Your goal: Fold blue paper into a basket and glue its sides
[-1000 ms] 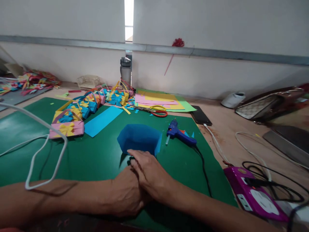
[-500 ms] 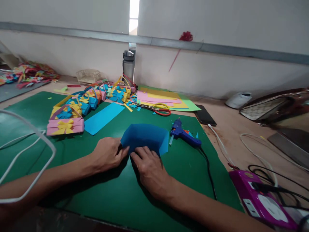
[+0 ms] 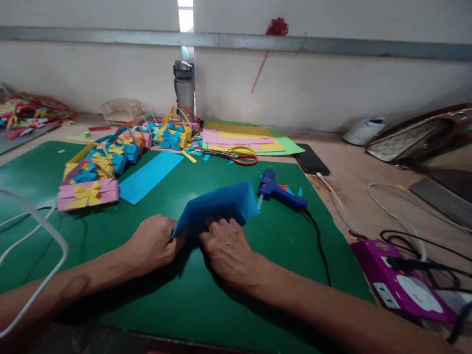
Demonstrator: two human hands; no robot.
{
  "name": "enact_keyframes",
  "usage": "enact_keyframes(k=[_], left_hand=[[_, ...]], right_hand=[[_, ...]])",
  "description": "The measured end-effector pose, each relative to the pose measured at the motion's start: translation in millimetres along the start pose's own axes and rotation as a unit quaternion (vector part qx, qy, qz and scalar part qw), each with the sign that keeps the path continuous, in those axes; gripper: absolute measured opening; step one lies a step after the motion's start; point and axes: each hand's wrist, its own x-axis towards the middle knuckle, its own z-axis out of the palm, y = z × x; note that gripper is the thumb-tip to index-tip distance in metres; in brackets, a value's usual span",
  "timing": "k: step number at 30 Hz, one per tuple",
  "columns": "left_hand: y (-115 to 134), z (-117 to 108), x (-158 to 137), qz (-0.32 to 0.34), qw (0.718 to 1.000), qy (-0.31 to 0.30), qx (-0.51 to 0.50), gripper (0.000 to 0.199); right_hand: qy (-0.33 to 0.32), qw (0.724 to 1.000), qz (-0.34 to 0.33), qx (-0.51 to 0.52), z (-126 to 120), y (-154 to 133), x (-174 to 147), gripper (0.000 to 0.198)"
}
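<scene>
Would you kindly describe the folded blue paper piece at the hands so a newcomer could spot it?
Find the large green mat. On it, the left hand holds the left end of a folded blue paper piece, and the right hand touches its near side. Unlike the flat, rectangular blue paper strip farther left, this one stands up in bent panels.

- I count two sets of fingers, both mine: left fingers (image 3: pixel 176 242) and right fingers (image 3: pixel 221 227).
- One folded blue paper (image 3: pixel 217 202).
- One flat blue strip (image 3: pixel 151 178).
- One glue gun (image 3: pixel 280 192).
- At least six baskets (image 3: pixel 105 195); they overlap, so I can't count exactly.
- At least three sheets (image 3: pixel 245 132); the pile hides the rest from me.
- Scissors (image 3: pixel 245 160): one pair or two, I can't tell.
- One phone (image 3: pixel 312 160).
- One bottle (image 3: pixel 185 92).
- One purple socket box (image 3: pixel 372 260).
- One green mat (image 3: pixel 177 309) on my desk (image 3: pixel 341 179).
</scene>
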Motion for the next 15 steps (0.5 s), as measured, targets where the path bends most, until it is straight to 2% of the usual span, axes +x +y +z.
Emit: enact_keyframes(k=[3, 6, 9, 15], left_hand=[[-0.7, 0.6, -0.5, 0.002, 1.000, 0.001, 0.002, 0.029], [0.0, 1.6, -0.7, 0.002, 1.000, 0.002, 0.013, 0.031], [1.1, 2.4, -0.5, 0.012, 1.000, 0.005, 0.027, 0.030], [1.6, 4.1, 0.2, 0.016, 0.999, 0.011, 0.037, 0.028]], right_hand=[[0.051, 0.998, -0.024, -0.007, 13.2, 1.8, -5.0, 0.031], [0.057, 0.998, -0.032, -0.015, 17.3, 2.1, -2.8, 0.031], [0.056, 0.997, -0.033, -0.045, 14.2, 1.2, 2.3, 0.028], [0.078, 0.989, -0.079, -0.102, 2.7, 1.6, 1.2, 0.030]])
